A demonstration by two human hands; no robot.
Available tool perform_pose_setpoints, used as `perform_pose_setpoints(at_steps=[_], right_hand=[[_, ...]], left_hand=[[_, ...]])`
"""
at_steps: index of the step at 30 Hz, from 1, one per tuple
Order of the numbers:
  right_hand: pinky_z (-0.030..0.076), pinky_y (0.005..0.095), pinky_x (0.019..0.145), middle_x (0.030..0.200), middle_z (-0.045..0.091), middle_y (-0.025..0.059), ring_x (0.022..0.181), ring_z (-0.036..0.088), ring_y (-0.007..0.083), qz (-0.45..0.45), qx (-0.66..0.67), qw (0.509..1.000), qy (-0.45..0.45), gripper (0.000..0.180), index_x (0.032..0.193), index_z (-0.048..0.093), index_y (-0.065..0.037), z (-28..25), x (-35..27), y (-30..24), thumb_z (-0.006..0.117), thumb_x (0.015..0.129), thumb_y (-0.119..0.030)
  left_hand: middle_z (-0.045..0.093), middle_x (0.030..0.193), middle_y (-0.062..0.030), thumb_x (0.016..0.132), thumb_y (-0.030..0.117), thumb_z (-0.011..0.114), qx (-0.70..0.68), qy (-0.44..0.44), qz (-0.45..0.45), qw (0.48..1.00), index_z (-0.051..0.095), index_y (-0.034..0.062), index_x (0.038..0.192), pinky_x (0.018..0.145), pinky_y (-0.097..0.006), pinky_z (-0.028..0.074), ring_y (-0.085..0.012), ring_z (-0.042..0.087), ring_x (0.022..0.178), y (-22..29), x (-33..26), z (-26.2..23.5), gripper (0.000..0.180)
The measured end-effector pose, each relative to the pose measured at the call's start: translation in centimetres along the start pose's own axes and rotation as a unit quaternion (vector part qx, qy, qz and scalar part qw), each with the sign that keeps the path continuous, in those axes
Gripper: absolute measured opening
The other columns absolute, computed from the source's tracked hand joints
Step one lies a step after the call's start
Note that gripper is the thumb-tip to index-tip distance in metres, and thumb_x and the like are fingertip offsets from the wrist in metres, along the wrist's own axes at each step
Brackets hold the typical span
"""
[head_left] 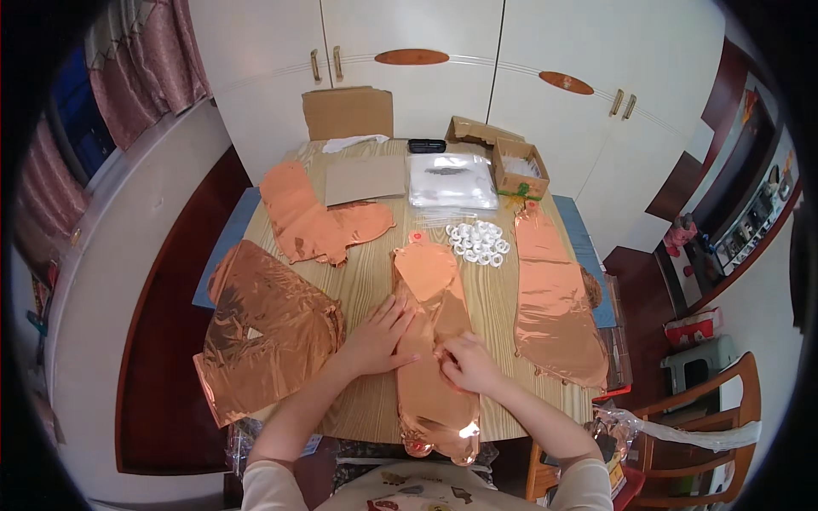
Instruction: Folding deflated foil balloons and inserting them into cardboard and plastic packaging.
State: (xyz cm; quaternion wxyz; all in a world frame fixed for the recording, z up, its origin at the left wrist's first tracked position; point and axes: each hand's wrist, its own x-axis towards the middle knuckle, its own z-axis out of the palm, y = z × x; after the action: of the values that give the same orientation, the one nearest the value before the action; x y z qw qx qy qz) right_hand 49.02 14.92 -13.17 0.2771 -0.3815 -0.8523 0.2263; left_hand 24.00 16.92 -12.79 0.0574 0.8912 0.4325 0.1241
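A flat, uninflated rose-gold foil balloon point(436, 396) lies lengthwise before me, its lower end reaching past the table's near edge. My left hand point(385, 338) rests on its left side with the fingers stretched out. On the right side, my right hand point(469, 362) has its fingers curled in a pinch at the foil's edge. The balloon's upper part is folded over into a point. More flat foil sheets surround it: a creased balloon point(268, 332) to the left, another balloon point(315, 217) at the far left, and a long balloon point(554, 298) to the right.
Beyond my hands lie a pile of white rings point(479, 242), thin clear straws point(443, 215) and a stack of clear plastic bags point(453, 180). A cardboard sheet point(365, 180), a black case point(427, 146) and an open cardboard box point(522, 180) sit farther back. A wooden chair point(745, 409) stands at right.
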Motion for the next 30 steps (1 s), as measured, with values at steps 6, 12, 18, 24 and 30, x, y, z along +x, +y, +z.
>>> perform_pose_setpoints(at_steps=[6,12,18,24,30], right_hand=[[0.047,0.0424,0.08,0.083,0.06,0.013,0.085,0.056,0.033,-0.016,-0.002,0.999,0.029,0.013,0.091,0.061,-0.005,1.2,-0.3,1.2,0.062,0.078,-0.008],[0.047,0.0415,0.079,0.084,0.059,0.0136,0.085,0.056,0.0335,-0.025,0.006,0.999,0.037,0.015,0.093,0.061,-0.004,1.1,-0.4,1.2,0.062,0.079,-0.005],[0.047,0.0423,0.079,0.085,0.058,0.0138,0.084,0.056,0.0334,-0.046,0.002,0.997,0.06,0.014,0.094,0.061,-0.004,1.4,-0.4,1.2,0.062,0.08,-0.004],[0.047,0.0415,0.079,0.085,0.057,0.0143,0.084,0.056,0.0335,-0.049,-0.021,0.997,0.05,0.015,0.095,0.061,-0.003,1.3,-0.3,0.9,0.063,0.08,-0.004],[0.047,0.0425,0.079,0.085,0.056,0.0144,0.084,0.055,0.0341,-0.053,-0.022,0.997,0.046,0.014,0.094,0.06,-0.002,1.4,-0.3,0.9,0.063,0.08,-0.004]], left_hand=[[0.024,0.156,-0.0236,0.087,0.071,0.047,0.027,-0.06,-0.02,0.998,0.029,0.0025,0.15,0.116,-0.056,0.02,-0.0368,0.02,0.147,-1.1,1.4,0.8,0.095],[0.018,0.16,-0.0202,0.082,0.079,0.044,0.046,-0.092,-0.07,0.992,0.026,0.0052,0.152,0.116,-0.059,0.014,-0.0354,0.016,0.148,-2.2,2.9,0.5,0.103],[0.018,0.16,-0.0176,0.08,0.082,0.044,0.079,-0.121,-0.114,0.983,0.023,0.0044,0.153,0.117,-0.06,0.011,-0.035,0.014,0.149,-3.8,4.5,-0.3,0.109],[0.021,0.16,-0.0161,0.081,0.079,0.045,0.091,-0.118,-0.123,0.981,0.023,0.0007,0.152,0.117,-0.059,0.012,-0.0352,0.015,0.148,-4.8,5.1,-0.7,0.108],[0.025,0.157,-0.0193,0.081,0.078,0.047,0.058,-0.101,-0.048,0.992,0.024,-0.0015,0.151,0.118,-0.055,0.014,-0.0317,0.02,0.148,-3.8,4.4,-0.4,0.108]])
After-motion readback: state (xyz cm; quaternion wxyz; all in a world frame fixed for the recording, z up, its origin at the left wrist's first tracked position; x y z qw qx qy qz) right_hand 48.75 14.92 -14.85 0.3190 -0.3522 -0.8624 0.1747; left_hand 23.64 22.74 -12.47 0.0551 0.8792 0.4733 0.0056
